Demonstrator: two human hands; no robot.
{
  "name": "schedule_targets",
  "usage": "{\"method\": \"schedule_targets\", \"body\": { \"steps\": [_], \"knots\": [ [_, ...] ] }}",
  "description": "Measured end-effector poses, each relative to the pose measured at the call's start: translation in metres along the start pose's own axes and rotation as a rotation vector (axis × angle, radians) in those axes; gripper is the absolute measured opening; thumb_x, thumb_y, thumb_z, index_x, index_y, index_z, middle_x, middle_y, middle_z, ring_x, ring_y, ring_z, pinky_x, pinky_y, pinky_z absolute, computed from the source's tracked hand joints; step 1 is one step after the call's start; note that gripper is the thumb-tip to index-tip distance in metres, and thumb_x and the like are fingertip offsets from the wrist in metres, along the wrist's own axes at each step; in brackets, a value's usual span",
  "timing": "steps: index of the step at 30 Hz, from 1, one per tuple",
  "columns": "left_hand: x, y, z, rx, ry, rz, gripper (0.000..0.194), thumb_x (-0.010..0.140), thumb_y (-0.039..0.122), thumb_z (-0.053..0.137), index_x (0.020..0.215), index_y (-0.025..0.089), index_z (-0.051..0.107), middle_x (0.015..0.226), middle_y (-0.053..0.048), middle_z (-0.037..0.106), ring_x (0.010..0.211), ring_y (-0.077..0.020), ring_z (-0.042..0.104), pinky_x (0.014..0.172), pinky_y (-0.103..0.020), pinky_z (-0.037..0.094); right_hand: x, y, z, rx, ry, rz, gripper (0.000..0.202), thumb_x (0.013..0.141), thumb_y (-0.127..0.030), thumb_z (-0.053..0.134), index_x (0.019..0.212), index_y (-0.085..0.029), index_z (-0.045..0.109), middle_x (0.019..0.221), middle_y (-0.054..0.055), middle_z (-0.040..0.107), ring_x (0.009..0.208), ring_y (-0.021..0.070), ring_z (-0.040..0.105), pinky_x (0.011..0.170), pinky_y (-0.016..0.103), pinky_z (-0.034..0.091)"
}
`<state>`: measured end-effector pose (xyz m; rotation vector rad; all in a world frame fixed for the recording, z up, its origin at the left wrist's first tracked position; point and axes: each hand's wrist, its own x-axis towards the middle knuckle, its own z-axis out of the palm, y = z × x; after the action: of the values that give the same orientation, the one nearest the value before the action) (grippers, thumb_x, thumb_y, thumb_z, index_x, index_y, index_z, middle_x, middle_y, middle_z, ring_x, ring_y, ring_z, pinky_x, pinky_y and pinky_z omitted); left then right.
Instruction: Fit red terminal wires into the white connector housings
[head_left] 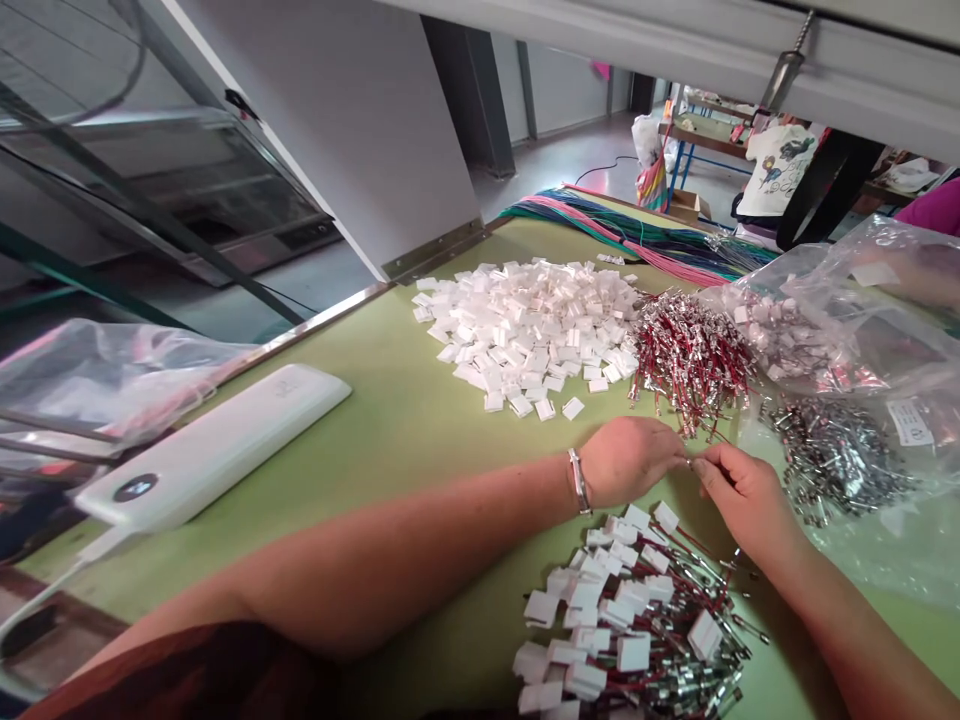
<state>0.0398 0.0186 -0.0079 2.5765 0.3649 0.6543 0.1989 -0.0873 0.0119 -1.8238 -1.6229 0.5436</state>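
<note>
My left hand [634, 460], with a bracelet at its wrist, is closed in a pinch. Its fingertips meet those of my right hand [746, 495], also pinching. Between them shows a tiny shiny metal wire terminal [688, 462]; the rest of it is hidden by the fingers. Just beyond the hands lies a heap of short red wires with metal terminals [690, 355]. Left of that heap is a pile of white plastic connector housings [532, 325]. Nearer to me, below the hands, white housings with red wires attached [630, 620] lie in a heap, with metal ends pointing right.
Clear plastic bags [847, 330] and a heap of dark metallic parts [844, 455] are on the right. Long coloured wires [622, 230] lie along the far edge. A white power bank [217, 445] with a cable rests at left. Another person [780, 170] is in the background.
</note>
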Motion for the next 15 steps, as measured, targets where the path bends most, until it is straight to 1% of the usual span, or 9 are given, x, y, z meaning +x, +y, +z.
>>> {"method": "schedule_targets", "body": {
  "steps": [3,4,5,7,9,10,11,13,15],
  "knots": [
    [0.009,-0.006,-0.007,0.003,0.099,-0.141,0.023,0.090,0.033,0.051,0.082,0.017,0.065,0.079,-0.003,0.065,0.076,-0.0141,0.057,0.074,-0.029,0.046,0.001,0.002,0.004,-0.160,0.031,-0.129,0.020,0.086,-0.026,0.047,0.076,-0.020,0.063,0.067,0.001,0.063,0.062,0.0145,0.057,0.058,0.026,0.043],
    [0.011,-0.008,-0.008,0.034,0.100,-0.203,0.023,0.088,0.034,0.052,0.081,0.016,0.064,0.079,-0.004,0.064,0.078,-0.0155,0.057,0.075,-0.031,0.046,0.001,0.002,0.006,-0.209,0.022,-0.168,0.019,0.086,-0.024,0.047,0.080,-0.020,0.064,0.073,0.003,0.065,0.067,0.0155,0.059,0.061,0.027,0.045],
    [0.012,-0.009,-0.009,0.077,0.074,-0.257,0.021,0.086,0.034,0.055,0.082,0.016,0.064,0.080,-0.004,0.063,0.080,-0.0170,0.056,0.076,-0.032,0.046,0.000,0.001,0.008,-0.247,0.012,-0.198,0.019,0.086,-0.023,0.047,0.085,-0.020,0.066,0.079,0.004,0.066,0.071,0.0167,0.061,0.064,0.029,0.046],
    [0.014,-0.009,-0.008,0.159,-0.034,-0.315,0.017,0.080,0.032,0.062,0.083,0.015,0.065,0.084,-0.005,0.062,0.084,-0.0195,0.055,0.076,-0.034,0.045,-0.002,-0.002,0.007,-0.283,0.008,-0.239,0.023,0.087,-0.024,0.046,0.097,-0.020,0.066,0.091,0.007,0.067,0.078,0.0189,0.063,0.069,0.031,0.048],
    [0.016,-0.010,-0.006,0.196,-0.137,-0.348,0.014,0.078,0.028,0.065,0.084,0.015,0.065,0.085,-0.006,0.061,0.085,-0.0202,0.055,0.076,-0.033,0.045,-0.002,-0.002,-0.005,-0.281,0.050,-0.233,0.026,0.088,-0.027,0.045,0.102,-0.020,0.065,0.098,0.008,0.068,0.083,0.0196,0.063,0.073,0.031,0.048],
    [0.016,-0.010,-0.005,0.202,-0.167,-0.362,0.011,0.079,0.026,0.063,0.083,0.016,0.065,0.085,-0.006,0.060,0.085,-0.0199,0.055,0.076,-0.032,0.045,-0.001,0.001,-0.015,-0.278,0.083,-0.204,0.026,0.088,-0.030,0.045,0.101,-0.021,0.066,0.097,0.007,0.069,0.082,0.0190,0.063,0.074,0.030,0.047],
    [0.017,-0.012,-0.004,0.206,-0.185,-0.367,0.010,0.081,0.024,0.060,0.081,0.015,0.065,0.084,-0.006,0.060,0.085,-0.0196,0.054,0.077,-0.032,0.045,0.001,0.007,-0.028,-0.312,0.117,-0.138,0.025,0.088,-0.032,0.045,0.094,-0.022,0.067,0.089,0.005,0.070,0.076,0.0177,0.063,0.070,0.028,0.046],
    [0.019,-0.015,-0.003,0.222,-0.203,-0.339,0.015,0.086,0.020,0.053,0.077,0.015,0.064,0.083,-0.006,0.059,0.083,-0.0188,0.053,0.079,-0.033,0.044,0.007,0.023,-0.058,-0.510,0.153,0.106,0.025,0.086,-0.037,0.047,0.082,-0.023,0.067,0.066,0.002,0.066,0.054,0.0159,0.056,0.054,0.027,0.040],
    [0.020,-0.016,-0.001,0.243,-0.186,-0.283,0.019,0.088,0.016,0.048,0.075,0.014,0.062,0.084,-0.006,0.058,0.083,-0.0185,0.051,0.081,-0.034,0.042,0.013,0.043,-0.086,-0.703,0.060,0.286,0.026,0.082,-0.042,0.049,0.073,-0.023,0.066,0.058,0.002,0.063,0.050,0.0168,0.052,0.048,0.027,0.033]
  ]
}}
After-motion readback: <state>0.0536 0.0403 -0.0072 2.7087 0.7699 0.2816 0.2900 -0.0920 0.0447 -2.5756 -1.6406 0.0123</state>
